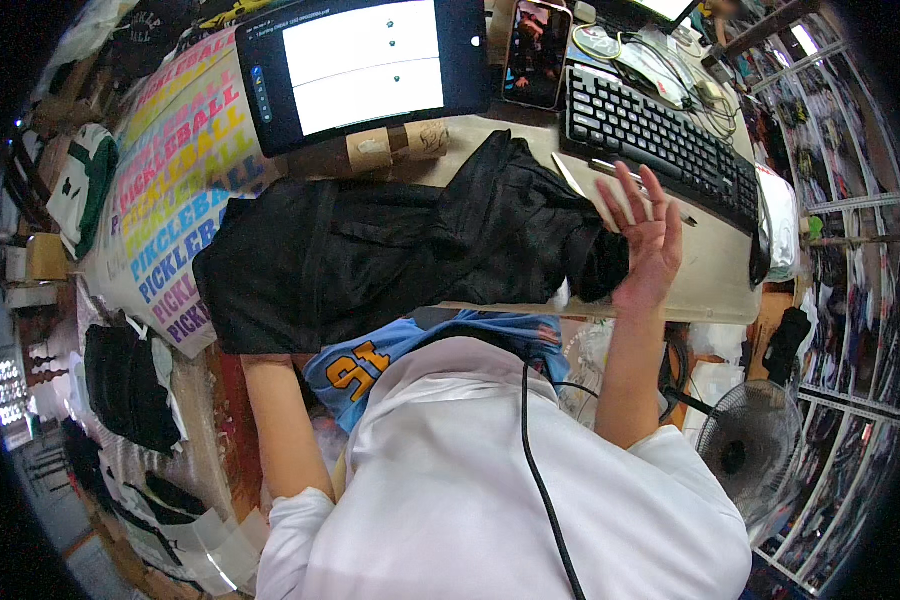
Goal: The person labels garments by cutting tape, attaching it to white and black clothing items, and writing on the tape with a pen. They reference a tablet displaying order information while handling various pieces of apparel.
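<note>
A black fabric garment (390,255) lies bunched across the table in front of me, its left part hanging toward the table's near edge. My left forearm runs up under that part, and the cloth hides my left hand. Beside the garment's right end, my right hand (649,240) is raised with the palm up and the fingers spread, the heel of the hand close to the black cloth. Whether it touches the cloth cannot be told. A blue cloth with yellow figures (367,367) lies below the table edge, over my lap.
Behind the garment stand a tablet with a lit screen (364,60), cardboard rolls (397,146), a phone (536,52) and a black keyboard (660,142). Printed fabric (187,180) covers the left side. A fan (750,450) stands low on the right, and a black cable (536,465) crosses my shirt.
</note>
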A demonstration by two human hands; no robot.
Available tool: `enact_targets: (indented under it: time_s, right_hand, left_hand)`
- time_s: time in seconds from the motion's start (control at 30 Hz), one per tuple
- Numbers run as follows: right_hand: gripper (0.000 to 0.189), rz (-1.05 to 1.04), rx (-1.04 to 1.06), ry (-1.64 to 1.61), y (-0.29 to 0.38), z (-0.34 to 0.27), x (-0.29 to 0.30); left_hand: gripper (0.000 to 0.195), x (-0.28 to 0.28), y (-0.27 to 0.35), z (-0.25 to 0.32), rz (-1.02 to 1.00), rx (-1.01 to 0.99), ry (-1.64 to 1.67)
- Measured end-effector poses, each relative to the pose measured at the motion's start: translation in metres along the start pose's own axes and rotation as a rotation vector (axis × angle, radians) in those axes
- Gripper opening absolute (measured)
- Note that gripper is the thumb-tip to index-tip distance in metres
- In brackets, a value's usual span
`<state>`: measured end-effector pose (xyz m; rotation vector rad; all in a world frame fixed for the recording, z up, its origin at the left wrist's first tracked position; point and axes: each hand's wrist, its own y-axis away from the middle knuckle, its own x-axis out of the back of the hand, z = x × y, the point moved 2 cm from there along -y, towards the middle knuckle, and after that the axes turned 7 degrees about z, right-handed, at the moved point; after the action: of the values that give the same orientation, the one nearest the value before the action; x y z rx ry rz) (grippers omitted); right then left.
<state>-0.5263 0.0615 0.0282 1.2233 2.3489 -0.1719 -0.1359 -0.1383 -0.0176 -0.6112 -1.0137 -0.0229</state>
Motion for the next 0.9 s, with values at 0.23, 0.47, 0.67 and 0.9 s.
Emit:
enact_targets:
  time_s: [0.23,0.47,0.67,0.9]
  right_hand:
    - [0.048,-0.267,0.438,1.462,0.025,-0.028,0.001]
    - [0.033,-0.158,0.146,1.379,0.009,-0.039,0.015]
    - [0.027,-0.224,0.346,1.396,-0.001,-0.023,-0.019]
    - [0.015,-0.227,0.28,1.5,-0.02,-0.029,-0.036]
  left_hand:
    - [0.039,0.006,0.003,-0.008,-0.003,0.011,-0.008]
    - [0.04,0.0,0.006,-0.006,-0.005,0.004,-0.011]
    - [0.042,-0.003,0.009,-0.007,0.002,0.0,-0.007]
    - [0.044,-0.005,0.008,-0.009,0.005,-0.01,-0.002]
